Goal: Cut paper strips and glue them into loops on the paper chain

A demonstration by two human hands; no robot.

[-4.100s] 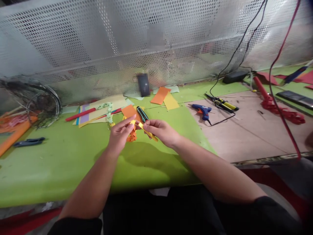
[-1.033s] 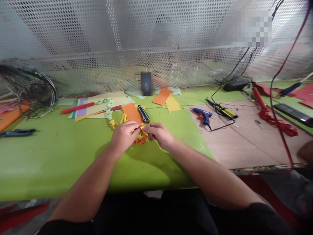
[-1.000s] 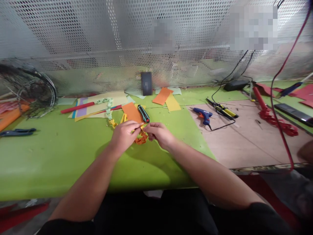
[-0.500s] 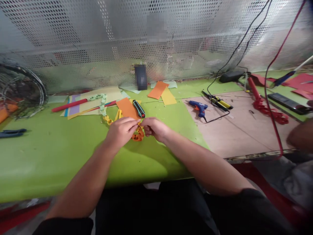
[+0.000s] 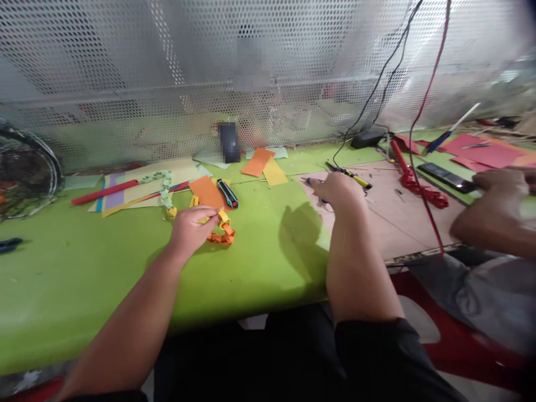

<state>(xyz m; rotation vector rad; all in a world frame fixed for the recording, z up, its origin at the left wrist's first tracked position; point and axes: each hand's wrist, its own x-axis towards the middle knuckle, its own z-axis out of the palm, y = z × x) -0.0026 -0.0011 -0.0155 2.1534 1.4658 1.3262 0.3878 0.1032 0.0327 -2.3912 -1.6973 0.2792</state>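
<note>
My left hand pinches a yellow link of a paper chain between thumb and fingers, low over the green table. Orange links curl from the pinch onto the table; yellow and pale green links trail away to the upper left. Over on the pinkish board, my right hand is closed over a blue hot glue gun. Much of the gun is hidden under that hand, and most of the fingers are out of sight. A black and teal utility knife lies just beyond the left hand, beside orange paper.
Behind the table rises a perforated metal panel. Pliers with yellow handles lie past my right hand. Black cords and a red cable hang at right. Another person's hands rest near a black phone-like device. Coloured sheets lie left.
My right hand has left the paper chain and moved right onto the glue gun. My left hand still pinches the chain. The view has turned right, bringing the other person's hands into sight.
</note>
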